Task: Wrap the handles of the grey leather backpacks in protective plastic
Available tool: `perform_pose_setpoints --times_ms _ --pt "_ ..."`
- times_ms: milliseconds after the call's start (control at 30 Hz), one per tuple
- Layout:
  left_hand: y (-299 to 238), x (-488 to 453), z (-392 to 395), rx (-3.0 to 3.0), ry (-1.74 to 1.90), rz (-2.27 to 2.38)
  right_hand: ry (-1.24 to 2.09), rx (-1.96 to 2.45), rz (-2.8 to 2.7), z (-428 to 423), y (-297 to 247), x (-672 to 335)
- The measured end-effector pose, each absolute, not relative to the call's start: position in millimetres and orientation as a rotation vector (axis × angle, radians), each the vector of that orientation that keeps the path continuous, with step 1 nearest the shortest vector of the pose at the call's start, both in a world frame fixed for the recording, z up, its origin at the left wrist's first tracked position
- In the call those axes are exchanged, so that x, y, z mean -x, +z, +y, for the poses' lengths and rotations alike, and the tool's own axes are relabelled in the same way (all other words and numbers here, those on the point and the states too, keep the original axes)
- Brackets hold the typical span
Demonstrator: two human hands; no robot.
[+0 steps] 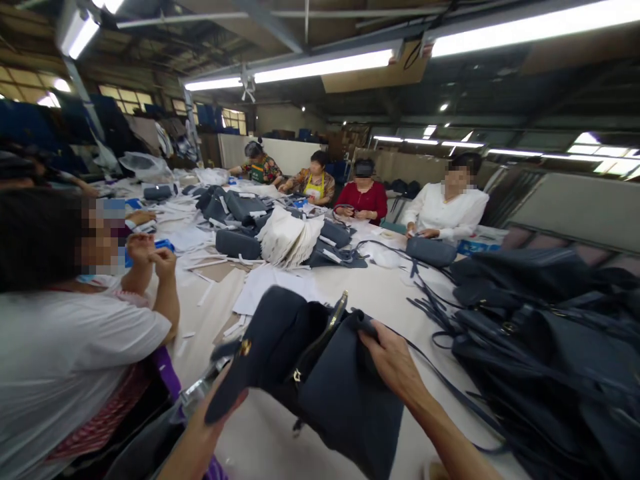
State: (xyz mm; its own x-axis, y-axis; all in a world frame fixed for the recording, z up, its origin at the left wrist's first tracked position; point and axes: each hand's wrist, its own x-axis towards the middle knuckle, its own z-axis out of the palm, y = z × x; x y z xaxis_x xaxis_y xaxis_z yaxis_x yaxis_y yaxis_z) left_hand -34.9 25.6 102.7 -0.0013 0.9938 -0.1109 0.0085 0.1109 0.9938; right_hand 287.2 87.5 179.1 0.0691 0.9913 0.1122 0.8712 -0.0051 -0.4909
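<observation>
A dark navy handbag (320,373) with gold hardware is held up over the near edge of a long white table (380,287). My right hand (393,360) grips the bag's top edge at its opening, fingers curled over the fabric. My left hand (220,400) is under the bag's flap; its fingers are mostly hidden behind the flap and seem to support the bag from below.
A heap of navy bags and straps (540,333) lies at the right. Stacked white pieces (290,240), more navy bags (240,243) and paper scraps cover the table's middle. A person in white (60,347) sits close at left; several others (445,207) sit at the far side.
</observation>
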Motion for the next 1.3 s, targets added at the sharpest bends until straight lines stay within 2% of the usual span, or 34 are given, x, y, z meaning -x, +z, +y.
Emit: perform_pose_setpoints --times_ms 133,233,367,533,767,1300 --pt "137.0 24.1 59.4 -1.049 1.194 1.033 0.837 1.644 -1.335 59.7 174.6 -294.9" --pt "148.9 6.4 66.6 -1.173 1.14 1.063 1.202 1.382 -0.939 34.6 150.0 -284.5" --pt "143.1 -27.7 54.5 -1.583 1.014 1.193 1.402 1.331 -0.664 4.7 100.5 -263.0" --pt "123.3 -61.2 29.0 -1.907 0.855 1.131 1.387 1.383 -0.477 -20.9 58.9 -253.0" --pt "83.2 -83.2 22.0 -2.14 0.682 1.183 1.429 1.319 -0.424 -26.3 69.7 -262.5" --pt "67.4 -106.1 29.2 -2.657 0.882 1.045 1.411 1.391 -0.466 -25.2 70.4 -263.2"
